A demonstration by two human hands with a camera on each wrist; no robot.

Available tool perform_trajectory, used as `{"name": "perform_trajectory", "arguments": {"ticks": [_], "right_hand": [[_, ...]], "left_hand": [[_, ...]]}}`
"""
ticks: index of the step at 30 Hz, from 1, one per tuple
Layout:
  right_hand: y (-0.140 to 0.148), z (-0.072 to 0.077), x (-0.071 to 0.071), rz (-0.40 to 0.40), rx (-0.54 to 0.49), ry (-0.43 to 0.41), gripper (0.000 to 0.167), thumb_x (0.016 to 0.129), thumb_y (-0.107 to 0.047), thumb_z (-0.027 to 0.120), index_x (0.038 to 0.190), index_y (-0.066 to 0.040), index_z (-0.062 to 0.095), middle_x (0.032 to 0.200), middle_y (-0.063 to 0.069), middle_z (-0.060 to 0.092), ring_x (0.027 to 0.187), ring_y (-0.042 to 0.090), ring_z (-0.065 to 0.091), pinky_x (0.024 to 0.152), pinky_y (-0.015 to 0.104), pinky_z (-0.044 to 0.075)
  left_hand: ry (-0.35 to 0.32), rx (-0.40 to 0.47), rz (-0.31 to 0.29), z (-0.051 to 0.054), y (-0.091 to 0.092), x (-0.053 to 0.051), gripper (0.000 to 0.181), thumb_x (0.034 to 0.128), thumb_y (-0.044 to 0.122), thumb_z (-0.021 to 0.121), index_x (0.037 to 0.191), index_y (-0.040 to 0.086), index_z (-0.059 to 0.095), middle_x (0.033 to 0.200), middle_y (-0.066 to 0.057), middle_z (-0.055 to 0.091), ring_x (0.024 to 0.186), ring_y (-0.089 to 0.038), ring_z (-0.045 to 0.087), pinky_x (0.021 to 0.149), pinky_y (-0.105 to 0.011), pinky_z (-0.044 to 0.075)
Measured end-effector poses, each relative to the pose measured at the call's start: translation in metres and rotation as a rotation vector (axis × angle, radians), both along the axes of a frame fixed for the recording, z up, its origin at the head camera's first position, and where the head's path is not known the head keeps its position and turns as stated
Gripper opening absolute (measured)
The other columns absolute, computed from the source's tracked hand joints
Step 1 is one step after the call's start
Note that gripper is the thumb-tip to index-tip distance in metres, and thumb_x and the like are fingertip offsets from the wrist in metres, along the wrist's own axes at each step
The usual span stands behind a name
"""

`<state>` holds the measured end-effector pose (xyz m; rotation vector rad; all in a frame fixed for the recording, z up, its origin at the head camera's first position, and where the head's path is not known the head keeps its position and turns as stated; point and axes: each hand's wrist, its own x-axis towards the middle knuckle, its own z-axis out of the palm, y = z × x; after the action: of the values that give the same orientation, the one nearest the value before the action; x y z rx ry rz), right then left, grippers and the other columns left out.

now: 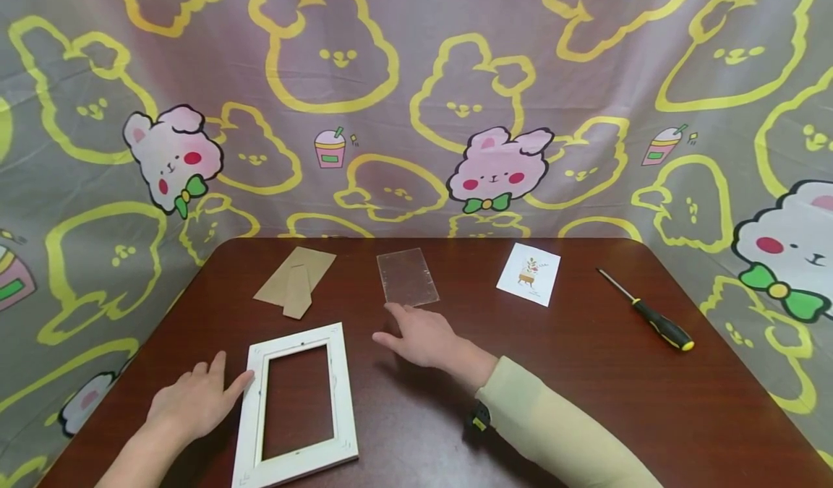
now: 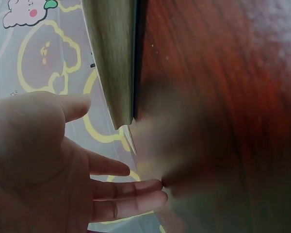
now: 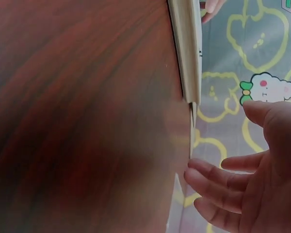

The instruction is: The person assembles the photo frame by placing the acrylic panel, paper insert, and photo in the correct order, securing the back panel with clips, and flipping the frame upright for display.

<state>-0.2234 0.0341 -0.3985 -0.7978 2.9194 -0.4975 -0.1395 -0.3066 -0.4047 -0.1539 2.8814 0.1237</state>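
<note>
the person's right sleeve (image 1: 560, 419) is plain, pale yellow-green; by its cuff (image 1: 497, 381) sits a small black device (image 1: 479, 410) with a bright yellow mark (image 1: 480, 424); the left hand (image 1: 191, 403) and right hand (image 1: 419, 336) are bare.

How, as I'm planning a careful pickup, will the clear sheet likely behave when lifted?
The clear sheet is probably fairly stiff, given its straight edges. It looks thin, so likely light. Lying flat on the table, it may slide before lifting.
</note>
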Motion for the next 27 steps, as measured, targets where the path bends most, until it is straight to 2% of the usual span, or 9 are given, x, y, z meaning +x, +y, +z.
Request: {"name": "perform_trajectory", "arguments": {"ticks": [4,8,11,15,17,22,27], "right_hand": [[-0.007,-0.003,0.000,-0.023,-0.047,-0.078,0.065,0.094,-0.055,0.054,0.140,-0.008,0.050,0.125,0.009,0.063,0.113,0.025,0.060,0.089,0.042,0.047],[-0.012,-0.007,0.000,-0.033,-0.062,-0.152,0.062,0.094,-0.053,0.055,0.137,-0.008,0.053,0.123,0.008,0.064,0.112,0.025,0.060,0.090,0.042,0.046],[-0.015,-0.011,0.000,-0.012,-0.104,-0.216,0.058,0.095,-0.049,0.057,0.133,-0.006,0.056,0.097,0.004,0.071,0.095,0.018,0.064,0.087,0.038,0.047],[-0.018,-0.015,0.000,0.005,-0.221,-0.332,0.050,0.096,-0.040,0.060,0.128,-0.002,0.057,0.063,-0.002,0.064,0.061,0.010,0.060,0.073,0.030,0.047],[-0.021,-0.017,0.001,0.005,-0.278,-0.384,0.049,0.095,-0.036,0.062,0.127,0.001,0.057,0.063,0.000,0.064,0.054,0.011,0.060,0.066,0.027,0.047],[-0.025,-0.019,0.003,0.007,-0.375,-0.480,0.049,0.095,-0.030,0.064,0.127,0.006,0.055,0.062,0.003,0.065,0.053,0.016,0.062,0.052,0.026,0.046],[-0.030,-0.022,0.005,0.000,-0.432,-0.555,0.049,0.095,-0.029,0.064,0.129,0.005,0.054,0.061,0.004,0.065,0.051,0.017,0.061,0.043,0.026,0.043]], "left_hand": [[-0.017,-0.002,0.016,-0.002,0.001,-0.001,0.102,0.0910,0.072,0.036,0.127,-0.024,0.040,0.120,-0.046,0.045,0.109,-0.057,0.048,0.081,-0.061,0.045],[-0.024,-0.005,0.014,-0.003,0.003,-0.003,0.100,0.0917,0.071,0.037,0.124,-0.024,0.043,0.117,-0.043,0.049,0.108,-0.054,0.051,0.080,-0.059,0.046],[-0.029,0.002,0.004,-0.003,0.004,-0.002,0.099,0.0921,0.071,0.036,0.122,-0.023,0.045,0.114,-0.041,0.053,0.104,-0.051,0.055,0.076,-0.057,0.048],[-0.036,0.023,-0.008,-0.002,0.006,-0.003,0.096,0.0930,0.070,0.036,0.121,-0.022,0.047,0.112,-0.038,0.056,0.099,-0.049,0.059,0.074,-0.056,0.049],[-0.037,0.037,-0.009,0.000,0.008,-0.002,0.094,0.0941,0.067,0.037,0.121,-0.022,0.047,0.112,-0.038,0.057,0.099,-0.048,0.059,0.075,-0.056,0.049],[-0.026,0.077,-0.015,0.003,0.013,-0.002,0.090,0.0961,0.064,0.037,0.124,-0.021,0.046,0.114,-0.038,0.056,0.101,-0.049,0.058,0.076,-0.057,0.048],[-0.038,0.124,-0.013,0.001,0.014,-0.003,0.090,0.0965,0.063,0.037,0.128,-0.021,0.043,0.120,-0.039,0.053,0.107,-0.051,0.054,0.081,-0.060,0.045]]}}
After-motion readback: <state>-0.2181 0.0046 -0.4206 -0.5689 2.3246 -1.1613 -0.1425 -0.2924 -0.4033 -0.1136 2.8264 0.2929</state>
